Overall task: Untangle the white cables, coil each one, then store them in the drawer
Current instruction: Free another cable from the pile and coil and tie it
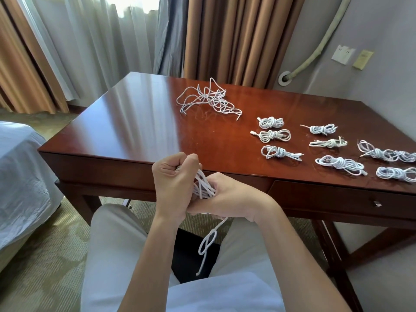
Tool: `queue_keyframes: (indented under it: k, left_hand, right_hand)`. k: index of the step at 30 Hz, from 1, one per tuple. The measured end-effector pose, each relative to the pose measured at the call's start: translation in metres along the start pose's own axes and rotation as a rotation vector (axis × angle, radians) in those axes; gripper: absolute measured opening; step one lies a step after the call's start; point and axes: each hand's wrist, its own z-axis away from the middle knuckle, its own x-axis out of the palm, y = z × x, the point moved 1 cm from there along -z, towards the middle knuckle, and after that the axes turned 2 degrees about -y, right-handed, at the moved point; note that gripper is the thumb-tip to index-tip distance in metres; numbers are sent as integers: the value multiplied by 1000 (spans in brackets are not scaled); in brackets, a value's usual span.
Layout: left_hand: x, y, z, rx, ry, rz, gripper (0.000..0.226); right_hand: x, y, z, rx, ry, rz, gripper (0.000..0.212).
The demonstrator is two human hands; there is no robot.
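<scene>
My left hand (172, 176) and my right hand (227, 197) both grip one white cable (202, 185), looped into a bundle between them in front of the desk's near edge. The cable's loose end (208, 244) hangs down over my lap with a loop in it. A tangled pile of white cables (209, 99) lies at the back middle of the wooden desk (135, 122). Several coiled white cables (273, 135) lie in rows on the right part of the desk. The drawer (337, 199) under the desk's right side is closed.
Curtains hang behind the desk. A bed (20, 167) stands at the left. A grey wall with a hose and sockets is at the right. My legs in light trousers sit below the desk's edge.
</scene>
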Motion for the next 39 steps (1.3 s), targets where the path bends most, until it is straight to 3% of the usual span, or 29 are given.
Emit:
queue_keyframes:
  k: [3,10,13,16,18,22,25,29,32,36,39]
  left_hand:
    - [-1,0,0,21,-62,-1,51]
    - [-6,-8,-6,-81,-72,106,44]
    - [-8,-9,-6,54,-85,-55,43]
    - [-8,-7,-3,263,-215,-269,40]
    - [-11,-7,-1,352,-295,-367,50]
    - [-15,-7,0,386,-271,-402,67]
    - [-18,-8,-1,303,-270,-402,71]
    - [-28,-10,-2,132,-248,-307,69]
    - [-24,-7,-3,63,-181,-215,64]
    - [-15,-8,-2,-59,-146,26,66]
    - [-9,-8,-4,-168,20,160,66]
  right_hand:
    - [3,-1,1,-31,-57,9,7]
    - [3,1,-5,-1,-5,216,26]
    - [-4,-2,0,30,-68,263,35]
    - [-12,0,1,102,-141,244,37]
    - [-16,-2,4,120,-201,265,36]
    - [-18,-3,8,96,-268,267,33]
    - [-21,-8,14,48,-253,244,20]
    - [-38,-8,26,-10,-59,116,42]
    - [-46,4,23,-158,143,-28,35]
    - [-34,18,5,-284,277,-310,28]
    - [-12,21,-13,-305,416,-269,37]
